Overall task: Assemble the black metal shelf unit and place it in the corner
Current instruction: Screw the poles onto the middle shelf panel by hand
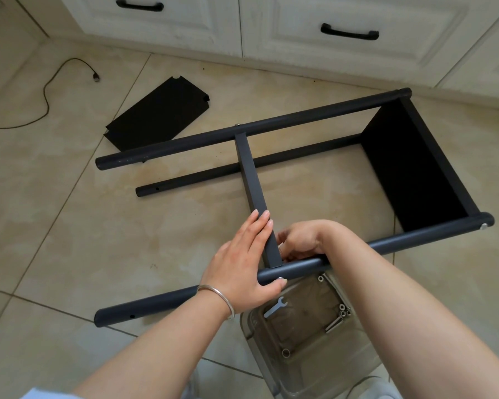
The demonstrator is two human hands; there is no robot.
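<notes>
The black metal shelf frame (271,122) lies on its side on the tiled floor, with one shelf panel (409,168) fixed at its right end. A middle shelf panel (249,174) stands on edge between the far pole and the near pole (386,241). My left hand (242,260) lies with straight fingers along that panel's edge, the thumb on a bolt head in the near pole. My right hand (298,240) curls its fingers behind the panel at the pole joint; what it holds is hidden. A loose shelf panel (159,113) lies flat at the back left.
A clear plastic box (308,349) under the near pole holds a small wrench (274,306), bolts and nuts. A thin cable (45,96) with a plug runs across the floor at the left. White cabinet fronts with black handles (349,31) line the back.
</notes>
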